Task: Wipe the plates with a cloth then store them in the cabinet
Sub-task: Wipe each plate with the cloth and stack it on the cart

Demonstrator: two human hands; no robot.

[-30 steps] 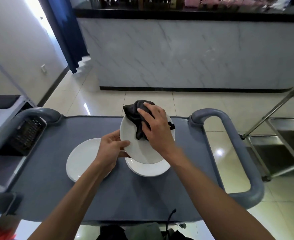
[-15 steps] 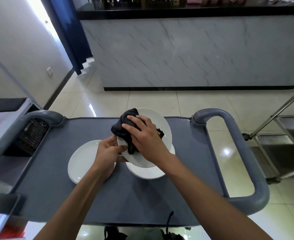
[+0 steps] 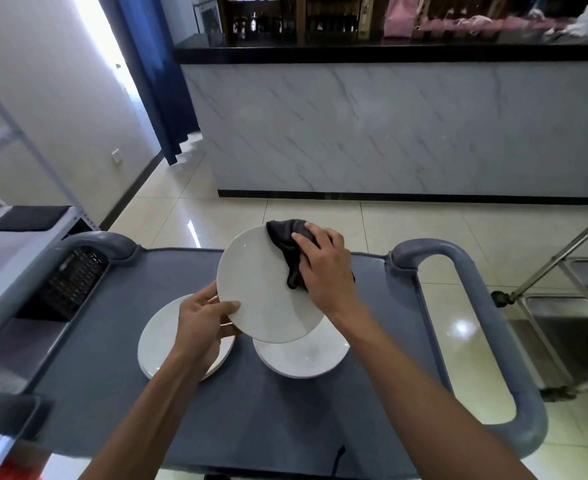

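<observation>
A white plate is held tilted above the grey cart top. My left hand grips its lower left rim, thumb on the face. My right hand holds a dark cloth against the plate's upper right part. Beneath it a second white plate lies flat on the cart. A third white plate lies to the left, partly covered by my left hand and forearm.
The cart has grey tube handles at the left and right. A marble-fronted counter stands ahead across tiled floor. A metal rack is at the right, and shelving with a dark folded cloth at the left.
The cloth and my right hand have moved from the plate's left side to its upper right. The plate's face now shows more. My view has tilted up.
</observation>
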